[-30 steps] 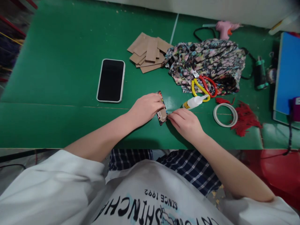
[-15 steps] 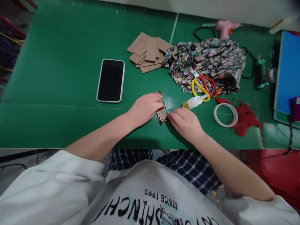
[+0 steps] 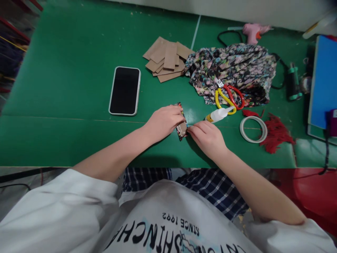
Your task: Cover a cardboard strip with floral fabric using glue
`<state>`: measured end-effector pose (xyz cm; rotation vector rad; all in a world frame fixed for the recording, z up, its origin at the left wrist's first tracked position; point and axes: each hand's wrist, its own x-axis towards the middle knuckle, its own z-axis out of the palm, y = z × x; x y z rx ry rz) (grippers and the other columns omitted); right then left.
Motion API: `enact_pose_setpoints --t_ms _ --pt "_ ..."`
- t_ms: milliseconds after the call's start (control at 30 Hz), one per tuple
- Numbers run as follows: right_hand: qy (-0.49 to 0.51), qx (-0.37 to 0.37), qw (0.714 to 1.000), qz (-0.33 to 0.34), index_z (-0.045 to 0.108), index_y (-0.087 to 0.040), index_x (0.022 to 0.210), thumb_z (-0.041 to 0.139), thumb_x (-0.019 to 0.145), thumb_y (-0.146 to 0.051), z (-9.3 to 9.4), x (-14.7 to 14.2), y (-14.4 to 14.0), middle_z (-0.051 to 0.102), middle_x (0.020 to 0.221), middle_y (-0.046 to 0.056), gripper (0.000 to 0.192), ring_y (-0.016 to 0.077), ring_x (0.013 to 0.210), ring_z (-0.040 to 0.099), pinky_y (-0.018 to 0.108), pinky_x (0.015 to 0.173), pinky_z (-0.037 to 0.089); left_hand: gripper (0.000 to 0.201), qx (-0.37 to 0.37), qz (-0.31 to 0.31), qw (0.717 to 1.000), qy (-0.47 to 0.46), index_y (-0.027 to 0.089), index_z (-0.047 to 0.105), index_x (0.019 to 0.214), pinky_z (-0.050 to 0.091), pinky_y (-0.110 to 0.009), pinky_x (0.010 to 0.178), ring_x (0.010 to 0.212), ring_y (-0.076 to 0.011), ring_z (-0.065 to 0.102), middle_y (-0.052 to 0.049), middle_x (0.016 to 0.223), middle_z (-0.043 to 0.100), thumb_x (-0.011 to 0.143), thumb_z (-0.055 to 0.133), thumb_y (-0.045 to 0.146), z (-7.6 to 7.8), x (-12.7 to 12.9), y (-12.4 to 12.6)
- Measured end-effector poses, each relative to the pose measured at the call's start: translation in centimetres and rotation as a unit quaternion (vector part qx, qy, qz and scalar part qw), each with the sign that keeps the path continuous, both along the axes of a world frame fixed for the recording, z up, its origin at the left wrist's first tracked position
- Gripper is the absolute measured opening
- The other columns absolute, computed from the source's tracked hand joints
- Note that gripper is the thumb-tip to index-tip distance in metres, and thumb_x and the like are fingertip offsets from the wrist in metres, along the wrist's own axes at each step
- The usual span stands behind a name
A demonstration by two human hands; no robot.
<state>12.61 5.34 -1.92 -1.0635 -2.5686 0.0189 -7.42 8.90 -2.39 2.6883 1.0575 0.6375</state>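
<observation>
Both hands meet on a small cardboard rectangle wrapped in dark floral fabric point(image 3: 181, 127), lying flat on the green table point(image 3: 65, 88). The left hand point(image 3: 163, 121) presses down on it with curled fingers; the right hand point(image 3: 206, 137) pinches its edge, beside a white glue bottle point(image 3: 219, 114).

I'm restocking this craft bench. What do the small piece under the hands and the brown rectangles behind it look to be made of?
The small piece looks like brown card wrapped in dark floral-print fabric: a matte tan face shows between patterned edges. The left hand presses it; the right hand pinches its edge. The brown rectangles seem plain matte cardboard, flat and stiff-edged.
</observation>
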Motion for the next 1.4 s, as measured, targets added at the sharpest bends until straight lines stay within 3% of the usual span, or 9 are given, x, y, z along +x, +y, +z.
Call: enact_pose_setpoints --t_ms 200,567,867,1067,1400 --pt "0.122 0.046 0.989 -0.064 0.062 -0.021 0.095 0.053 0.084 -0.018 0.4 0.5 -0.9 0.066 0.082 0.004 0.015 0.0144 0.074 0.059 0.026 0.069 0.049 0.024 -0.005 0.003 1.000 -0.002 0.016 0.068 0.089 0.047 -0.035 0.089 0.105 -0.0204 0.058 -0.008 0.095 0.067 0.090 0.045 0.022 0.0 0.0 0.0" --pt "0.042 0.026 0.998 -0.025 0.067 -0.020 0.090 0.054 0.083 -0.021 0.0 0.7 -2.2 0.064 0.074 0.001 0.014 0.0109 0.068 0.056 0.022 0.057 0.043 0.027 0.007 0.002 1.000 -0.002 0.016 0.068 0.087 0.047 -0.035 0.090 0.104 -0.0200 0.059 -0.008 0.096 0.067 0.091 0.043 0.023 0.0 0.0 0.0" --pt "0.091 -0.076 0.992 -0.044 0.068 -0.021 0.096 0.051 0.086 -0.024 -0.6 0.5 -0.9 0.064 0.077 0.003 0.020 0.0114 0.069 0.058 0.023 0.060 0.046 0.026 0.011 0.006 1.000 -0.001 0.017 0.068 0.087 0.047 -0.034 0.089 0.103 -0.0193 0.058 -0.007 0.096 0.067 0.091 0.043 0.025 -0.3 0.0 0.0" --pt "0.198 -0.058 0.974 -0.097 0.068 -0.021 0.096 0.054 0.084 -0.022 0.5 1.0 -0.9 0.063 0.077 0.003 0.018 0.0106 0.066 0.058 0.023 0.061 0.048 0.025 0.015 0.000 1.000 -0.005 0.016 0.068 0.088 0.048 -0.034 0.087 0.100 -0.0194 0.060 -0.007 0.093 0.067 0.090 0.044 0.023 -0.2 0.0 0.0" --pt "0.102 -0.107 0.985 -0.090 0.068 -0.019 0.096 0.051 0.086 -0.024 -0.1 0.5 -2.1 0.065 0.079 0.003 0.021 0.0108 0.068 0.060 0.022 0.059 0.047 0.027 0.021 0.006 1.000 0.002 0.017 0.068 0.086 0.047 -0.033 0.089 0.103 -0.0191 0.059 -0.006 0.094 0.067 0.091 0.043 0.025 -0.3 0.0 0.0"
